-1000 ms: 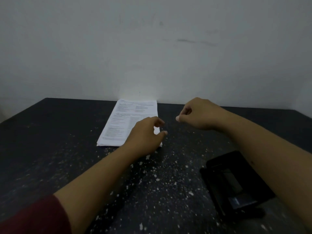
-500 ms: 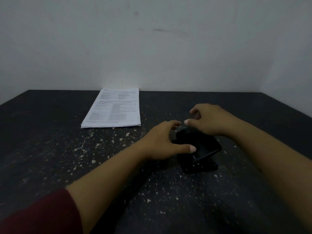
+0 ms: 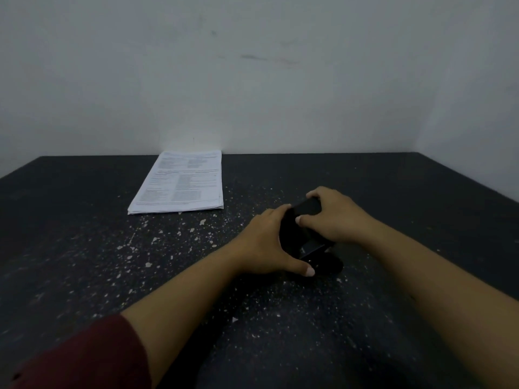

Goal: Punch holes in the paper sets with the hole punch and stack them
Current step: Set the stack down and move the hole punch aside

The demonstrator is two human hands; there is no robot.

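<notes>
- The dark table (image 3: 84,276) fills most of the view and stands against a pale wall (image 3: 252,80). Many small white paper bits (image 3: 202,222) lie scattered on it.
- The paper stack (image 3: 182,183) lies flat at the far edge of the table, close to the wall, well apart from the hands. I cannot tell if these sheets have holes.
- The hole punch (image 3: 304,234) sits on the table, right of the middle, with no paper in it.
- The left hand (image 3: 266,245) grips the left side of the punch, thumb stretched along its near end.
- The right hand (image 3: 334,217) holds the punch from the top, fingers curled over its far part.
- My judgement: the scattered bits suggest some punching is done; no unpunched set is in view, so what is left is not clear.
- No container is visible; whether the punch has a chip tray, I cannot tell.
</notes>
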